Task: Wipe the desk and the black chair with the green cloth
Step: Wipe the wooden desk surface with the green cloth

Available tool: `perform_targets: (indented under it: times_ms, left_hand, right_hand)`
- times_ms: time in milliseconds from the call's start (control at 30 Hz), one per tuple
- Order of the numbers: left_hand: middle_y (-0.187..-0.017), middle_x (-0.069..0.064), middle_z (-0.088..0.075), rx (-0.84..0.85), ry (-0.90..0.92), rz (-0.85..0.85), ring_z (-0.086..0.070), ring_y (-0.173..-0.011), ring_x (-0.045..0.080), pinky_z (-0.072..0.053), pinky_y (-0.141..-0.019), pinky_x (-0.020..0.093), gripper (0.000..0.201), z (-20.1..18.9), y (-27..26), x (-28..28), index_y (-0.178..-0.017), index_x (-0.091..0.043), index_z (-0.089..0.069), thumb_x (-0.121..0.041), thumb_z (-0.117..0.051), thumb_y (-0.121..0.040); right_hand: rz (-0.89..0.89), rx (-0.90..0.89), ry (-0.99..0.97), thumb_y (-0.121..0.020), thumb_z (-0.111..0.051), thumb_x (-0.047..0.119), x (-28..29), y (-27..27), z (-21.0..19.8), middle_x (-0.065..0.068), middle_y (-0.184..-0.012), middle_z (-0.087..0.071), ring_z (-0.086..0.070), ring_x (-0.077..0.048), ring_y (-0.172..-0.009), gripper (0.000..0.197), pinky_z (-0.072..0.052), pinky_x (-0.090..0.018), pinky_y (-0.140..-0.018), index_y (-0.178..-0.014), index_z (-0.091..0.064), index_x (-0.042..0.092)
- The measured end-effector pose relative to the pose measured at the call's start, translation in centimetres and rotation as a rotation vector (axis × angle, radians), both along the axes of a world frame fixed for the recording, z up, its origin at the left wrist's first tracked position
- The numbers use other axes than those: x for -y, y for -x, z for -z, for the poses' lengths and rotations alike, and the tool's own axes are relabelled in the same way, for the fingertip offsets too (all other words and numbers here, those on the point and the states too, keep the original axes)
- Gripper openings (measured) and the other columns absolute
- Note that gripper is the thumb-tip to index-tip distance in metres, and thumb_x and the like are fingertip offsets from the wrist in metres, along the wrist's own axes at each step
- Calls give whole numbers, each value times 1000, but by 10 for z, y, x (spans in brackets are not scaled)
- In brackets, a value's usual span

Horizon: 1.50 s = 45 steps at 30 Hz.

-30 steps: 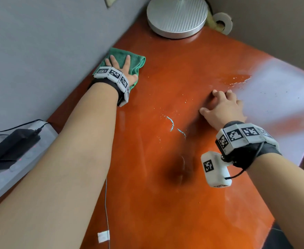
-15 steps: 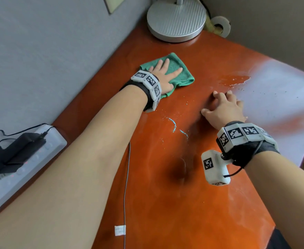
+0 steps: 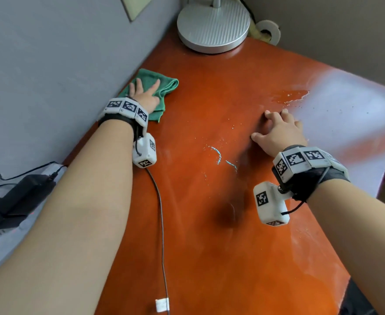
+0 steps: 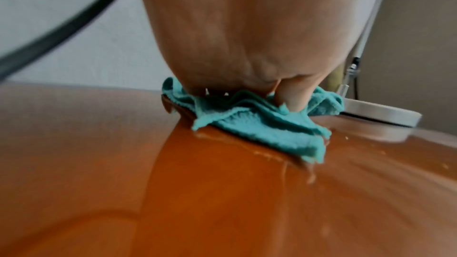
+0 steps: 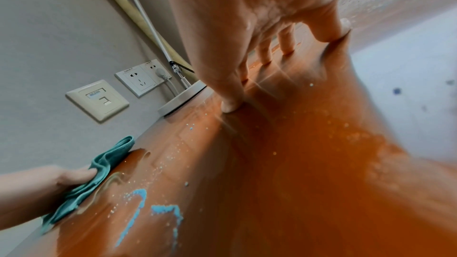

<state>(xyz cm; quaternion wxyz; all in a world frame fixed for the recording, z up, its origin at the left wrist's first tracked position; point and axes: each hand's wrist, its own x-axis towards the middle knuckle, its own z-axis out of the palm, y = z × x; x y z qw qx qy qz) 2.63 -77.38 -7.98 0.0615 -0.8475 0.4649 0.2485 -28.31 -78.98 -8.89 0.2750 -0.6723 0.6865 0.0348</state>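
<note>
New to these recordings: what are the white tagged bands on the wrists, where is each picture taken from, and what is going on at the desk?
No machine here: a person wears marker bands and a small camera on each wrist, plus a head camera. The head view looks down on the orange desk. The left hand presses the green cloth flat beside the wall; its wrist view shows that cloth from close up. The right hand rests its fingertips on the desk and holds nothing. Blue marks, a wet patch and a lamp base are also there.

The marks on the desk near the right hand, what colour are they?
Light blue marks, clearest in the right wrist view.
</note>
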Motion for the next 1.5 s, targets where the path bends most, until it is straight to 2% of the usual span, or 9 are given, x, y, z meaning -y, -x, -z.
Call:
perform_targets:
  times_ms: [267, 400, 467, 633, 900, 1167, 1300, 1400, 1500]
  left_hand:
    - [-156, 10, 21, -13, -66, 578, 18, -144, 30, 7, -115, 46, 65, 2, 100, -71, -148, -42, 5, -28, -35, -98]
    - [-155, 8, 25, -25, -158, 703, 20, -143, 27, 8, -115, 45, 65, -4, 124, -93, -147, -43, 8, -27, -33, -99]
    - [-155, 8, 25, -7, -210, 712, 20, -143, 28, 5, -116, 46, 64, -9, 128, -96, -147, -42, 9, -28, -31, -100]
    - [-155, 8, 26, -2, -294, 701, 19, -143, 29, 2, -117, 47, 64, -20, 137, -99, -148, -41, 9, -27, -31, -100]
    - [-156, 4, 24, 17, -324, 665, 17, -144, 27, -15, -117, 46, 67, -22, 147, -126, -147, -45, 9, -24, -32, -98]
    - [-156, 3, 24, -12, -357, 659, 17, -144, 27, -17, -116, 46, 65, -24, 164, -158, -147, -45, 8, -27, -32, -100]
    - [-156, 4, 22, -20, -329, 646, 15, -145, 27, -22, -115, 49, 62, -25, 166, -164, -147, -44, 6, -37, -33, -100]
    - [-159, 6, 5, -49, -218, 592, 1, -146, 27, -22, -114, 46, 54, -32, 169, -163, -149, -41, -9, -43, -31, -99]
    - [-153, 6, -26, -111, -10, 490, -26, -137, 28, -29, -109, 42, 46, -39, 167, -148, -146, -28, -31, -27, -32, -100]
  right_hand:
    - [-7, -20, 20, -84, -60, 45, 4, 1, 3, 4, -157, -10, -10, -25, -143, 66, -23, -61, -109, -142, -29, 35]
    - [-68, -32, -4, -87, -55, 50, 4, 5, 9, 1, -159, -5, -6, -28, -145, 70, -19, -55, -114, -147, -21, 35]
    - [-90, 9, 8, -90, -51, 47, 3, 8, 8, -2, -159, -9, -9, -27, -145, 68, -18, -54, -114, -148, -21, 31]
    - [57, 220, 238, -91, -45, 23, -22, 33, -2, -12, -136, -48, -40, -30, -128, 47, -30, -52, -108, -137, -44, 16]
    - [26, 80, 72, -88, -51, 23, -87, 66, 6, -15, -134, -40, -35, -33, -128, 43, -31, -53, -105, -127, -47, 7]
    - [-34, -19, 9, -93, -45, 27, -107, 67, 4, -2, -158, -12, -12, -23, -144, 53, -17, -58, -110, -143, -28, 18]
    - [-18, 22, 30, -92, -46, 24, -118, 70, -4, -8, -152, -25, -19, -26, -141, 47, -23, -55, -110, -137, -37, 14]
    - [-15, 80, 57, -92, -46, 22, -130, 73, -13, -11, -146, -33, -24, -29, -137, 46, -29, -48, -108, -136, -41, 10]
    - [-69, 88, 70, -94, -44, 25, -141, 65, -24, -12, -134, -42, -32, -30, -129, 36, -37, -39, -98, -127, -52, 11]
